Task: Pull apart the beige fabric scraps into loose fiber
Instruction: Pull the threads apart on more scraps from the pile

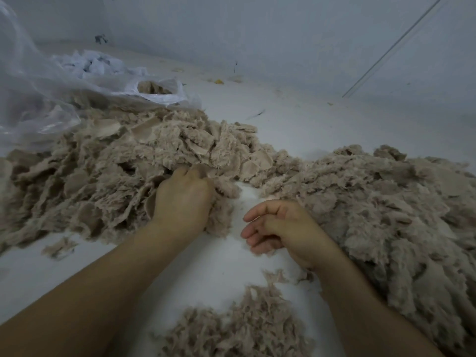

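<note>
A big heap of beige fabric scraps (108,171) covers the left and middle of the white floor. My left hand (184,195) is dug into its near edge, its fingers curled round a clump of scraps. A second mound, fluffier and looser (386,215), lies on the right. My right hand (275,228) hovers beside that mound over bare floor, fingers loosely curled and holding nothing. A smaller patch of loose beige fiber (242,328) lies between my forearms near the bottom edge.
A clear plastic bag (33,99) lies at the left. Behind the heap a white bag (164,92) holds more beige scraps. White crumpled cloth (90,64) sits further back. Pale walls (283,34) close off the far side.
</note>
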`<control>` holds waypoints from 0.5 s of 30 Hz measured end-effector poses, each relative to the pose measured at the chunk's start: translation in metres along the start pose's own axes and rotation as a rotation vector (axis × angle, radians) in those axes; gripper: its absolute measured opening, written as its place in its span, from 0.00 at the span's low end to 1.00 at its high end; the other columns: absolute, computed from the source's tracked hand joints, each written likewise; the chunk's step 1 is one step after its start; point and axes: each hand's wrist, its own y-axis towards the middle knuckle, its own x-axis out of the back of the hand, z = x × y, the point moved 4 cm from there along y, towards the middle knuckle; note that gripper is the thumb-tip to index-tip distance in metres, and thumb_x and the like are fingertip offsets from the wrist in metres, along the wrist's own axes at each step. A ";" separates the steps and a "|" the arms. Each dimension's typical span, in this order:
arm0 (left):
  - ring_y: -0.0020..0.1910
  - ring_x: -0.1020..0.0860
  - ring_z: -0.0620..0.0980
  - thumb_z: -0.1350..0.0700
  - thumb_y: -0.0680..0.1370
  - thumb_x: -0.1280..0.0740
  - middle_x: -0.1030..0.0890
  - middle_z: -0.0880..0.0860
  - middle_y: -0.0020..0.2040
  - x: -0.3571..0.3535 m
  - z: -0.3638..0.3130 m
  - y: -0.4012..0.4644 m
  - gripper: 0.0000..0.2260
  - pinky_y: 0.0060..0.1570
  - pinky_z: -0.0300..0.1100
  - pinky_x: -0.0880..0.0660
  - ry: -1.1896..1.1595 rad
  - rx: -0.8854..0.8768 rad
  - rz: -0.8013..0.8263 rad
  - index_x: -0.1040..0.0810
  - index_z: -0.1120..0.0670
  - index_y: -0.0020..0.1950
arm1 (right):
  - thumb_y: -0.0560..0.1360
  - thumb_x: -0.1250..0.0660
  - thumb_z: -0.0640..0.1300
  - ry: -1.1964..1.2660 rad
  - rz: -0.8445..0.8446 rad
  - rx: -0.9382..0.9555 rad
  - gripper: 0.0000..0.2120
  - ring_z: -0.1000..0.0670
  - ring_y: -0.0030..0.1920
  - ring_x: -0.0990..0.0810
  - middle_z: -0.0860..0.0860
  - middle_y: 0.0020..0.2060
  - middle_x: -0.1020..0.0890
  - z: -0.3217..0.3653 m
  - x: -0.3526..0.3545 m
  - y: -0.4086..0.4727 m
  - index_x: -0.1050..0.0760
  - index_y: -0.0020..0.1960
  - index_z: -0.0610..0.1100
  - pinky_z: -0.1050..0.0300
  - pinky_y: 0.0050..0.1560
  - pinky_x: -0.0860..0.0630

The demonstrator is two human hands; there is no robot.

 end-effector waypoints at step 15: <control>0.38 0.24 0.53 0.55 0.69 0.39 0.23 0.52 0.37 0.002 -0.116 -0.032 0.05 0.31 0.43 0.32 -0.124 -0.484 -0.124 0.23 0.53 0.40 | 0.80 0.43 0.30 0.336 -0.794 0.396 0.13 0.53 0.29 0.26 0.49 0.31 0.22 0.006 0.038 0.002 0.24 0.44 0.42 0.62 0.31 0.25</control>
